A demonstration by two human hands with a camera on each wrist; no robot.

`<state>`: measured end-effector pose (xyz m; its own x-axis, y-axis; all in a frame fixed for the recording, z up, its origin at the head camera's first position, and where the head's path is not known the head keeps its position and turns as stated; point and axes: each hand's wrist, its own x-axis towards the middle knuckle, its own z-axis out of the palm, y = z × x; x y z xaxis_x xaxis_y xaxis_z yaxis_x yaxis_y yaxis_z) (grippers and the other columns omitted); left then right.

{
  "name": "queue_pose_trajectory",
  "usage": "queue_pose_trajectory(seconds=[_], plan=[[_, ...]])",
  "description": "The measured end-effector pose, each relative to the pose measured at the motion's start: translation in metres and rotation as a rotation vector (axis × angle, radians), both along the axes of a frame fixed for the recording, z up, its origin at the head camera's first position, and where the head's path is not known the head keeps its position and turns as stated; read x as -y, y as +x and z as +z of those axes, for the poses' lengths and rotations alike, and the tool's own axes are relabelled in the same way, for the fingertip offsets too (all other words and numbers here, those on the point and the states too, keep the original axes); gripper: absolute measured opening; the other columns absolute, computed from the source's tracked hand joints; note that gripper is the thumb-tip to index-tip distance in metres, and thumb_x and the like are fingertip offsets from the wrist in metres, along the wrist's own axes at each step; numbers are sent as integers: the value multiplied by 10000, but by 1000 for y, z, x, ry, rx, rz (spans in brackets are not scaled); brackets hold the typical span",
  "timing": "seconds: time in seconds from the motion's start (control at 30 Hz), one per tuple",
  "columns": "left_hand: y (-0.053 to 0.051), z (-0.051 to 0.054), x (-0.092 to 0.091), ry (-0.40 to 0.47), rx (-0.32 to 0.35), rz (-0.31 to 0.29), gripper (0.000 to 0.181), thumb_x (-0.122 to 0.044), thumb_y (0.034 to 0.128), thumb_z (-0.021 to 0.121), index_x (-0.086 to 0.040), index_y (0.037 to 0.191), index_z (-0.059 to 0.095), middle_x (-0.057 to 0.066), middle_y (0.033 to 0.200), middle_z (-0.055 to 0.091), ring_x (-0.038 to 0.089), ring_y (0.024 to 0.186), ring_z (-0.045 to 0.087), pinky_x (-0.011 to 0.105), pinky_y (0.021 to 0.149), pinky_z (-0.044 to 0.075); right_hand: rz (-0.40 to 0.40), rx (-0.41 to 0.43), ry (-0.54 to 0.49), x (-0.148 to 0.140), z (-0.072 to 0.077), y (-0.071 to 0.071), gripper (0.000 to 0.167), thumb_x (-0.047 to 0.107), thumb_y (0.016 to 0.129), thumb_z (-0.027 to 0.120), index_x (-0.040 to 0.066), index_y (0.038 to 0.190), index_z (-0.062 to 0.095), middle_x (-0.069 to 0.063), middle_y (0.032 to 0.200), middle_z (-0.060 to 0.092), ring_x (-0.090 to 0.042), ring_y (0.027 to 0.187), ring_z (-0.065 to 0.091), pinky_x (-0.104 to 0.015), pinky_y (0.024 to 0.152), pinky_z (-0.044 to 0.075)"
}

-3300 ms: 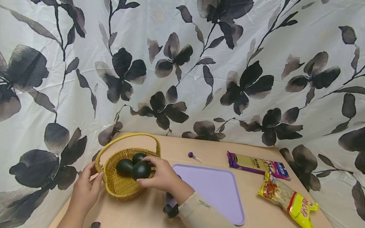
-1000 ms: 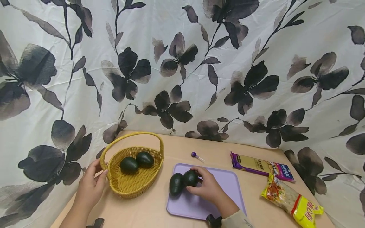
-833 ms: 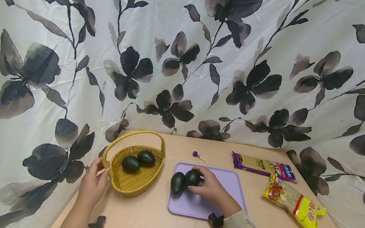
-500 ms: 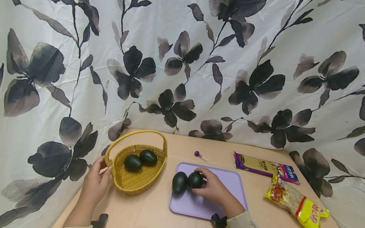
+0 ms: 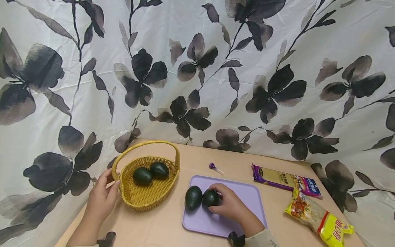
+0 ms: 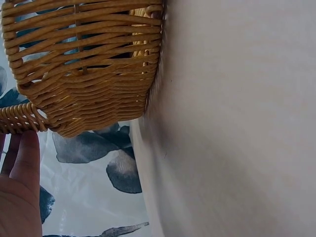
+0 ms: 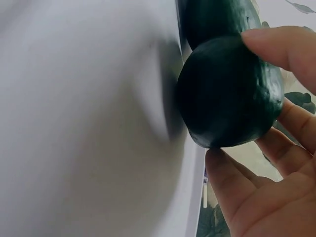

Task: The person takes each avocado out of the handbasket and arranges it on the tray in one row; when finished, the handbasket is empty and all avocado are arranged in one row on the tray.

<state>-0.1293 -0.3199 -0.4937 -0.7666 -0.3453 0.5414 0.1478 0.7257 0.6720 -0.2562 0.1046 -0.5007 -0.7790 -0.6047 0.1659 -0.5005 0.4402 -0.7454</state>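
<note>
My left hand [image 5: 103, 193] holds the yellow wicker basket [image 5: 145, 202] at the foot of its handle; in the left wrist view its fingers [image 6: 27, 158] touch the handle's base. Two dark green avocados [image 5: 143, 176] lie side by side in the basket. On the lilac tray [image 5: 243, 199], my right hand [image 5: 228, 202] grips another avocado [image 5: 210, 198] between thumb and fingers. It sits right beside a second avocado [image 5: 193, 198] on the tray's left part. The right wrist view shows the gripped avocado [image 7: 227, 94] close over the tray surface.
Behind the tray lies a purple lollipop [image 5: 213, 166]. To the right are a purple and gold packet [image 5: 285, 180] and a yellow-ended clear food bag [image 5: 318, 216]. A floral cloth [image 5: 197, 85] hangs along the table's back edge.
My right hand has carried an avocado from the basket to the tray, setting it beside another. It has since lowered slightly there. My left hand has stayed on the basket handle.
</note>
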Motion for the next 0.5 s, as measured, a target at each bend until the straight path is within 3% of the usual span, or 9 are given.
queue_pose_trajectory(seconds=[0.13, 0.3, 0.5], plan=[[0, 0, 1, 0, 3, 0, 506, -91, 1035, 603, -52, 1503, 415, 173, 1312, 601, -103, 1238, 488, -62, 937, 390, -5, -10, -5, 0, 0, 1, 575, 89, 736, 905, 85, 1244, 635, -47, 1278, 633, -293, 1231, 588, -483, 1061, 566], [0, -3, 2, -9, -11, 2, 493, -92, 1032, 608, -45, 1490, 430, 173, 1300, 612, -255, 1163, 361, -71, 928, 382, -11, -16, 12, -1, -2, 1, 617, 124, 744, 910, 62, 1290, 628, -68, 1330, 623, -308, 1259, 580, -502, 1061, 562], [0, -2, 1, -13, -21, -4, 488, -93, 1037, 599, -36, 1490, 428, 160, 1298, 609, -260, 1173, 355, -56, 939, 399, -26, -14, 26, -1, -4, 0, 630, 160, 749, 917, 67, 1300, 627, -65, 1348, 615, -312, 1275, 571, -503, 1063, 559]])
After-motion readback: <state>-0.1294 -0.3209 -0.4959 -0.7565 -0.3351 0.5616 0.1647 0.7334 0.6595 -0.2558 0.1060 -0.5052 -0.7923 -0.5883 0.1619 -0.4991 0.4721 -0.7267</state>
